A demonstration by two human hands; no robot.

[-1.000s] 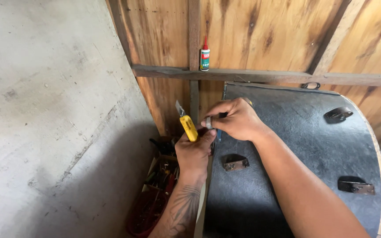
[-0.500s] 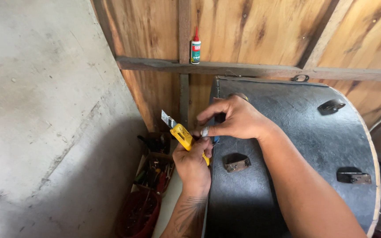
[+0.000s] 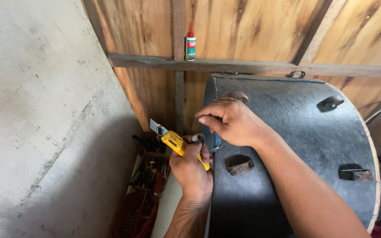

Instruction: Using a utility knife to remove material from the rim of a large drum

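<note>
Left hand [image 3: 192, 169]: fingers wrapped around a yellow utility knife [image 3: 175, 143], blade pointing up and left, just beside the near-left edge of the black drum shell [image 3: 296, 145]. Right hand [image 3: 232, 122]: fingertips pinched on something small at the shell's left rim; what exactly, cannot tell. Shell carries metal lugs [image 3: 240, 165]. Step in hand appears to be trimming at the rim; a steady, shallow cut seems called for. Far: glue bottle [image 3: 191, 43] upright on wooden rail [image 3: 252, 66]. Below left: tool clutter [image 3: 148, 176].
</note>
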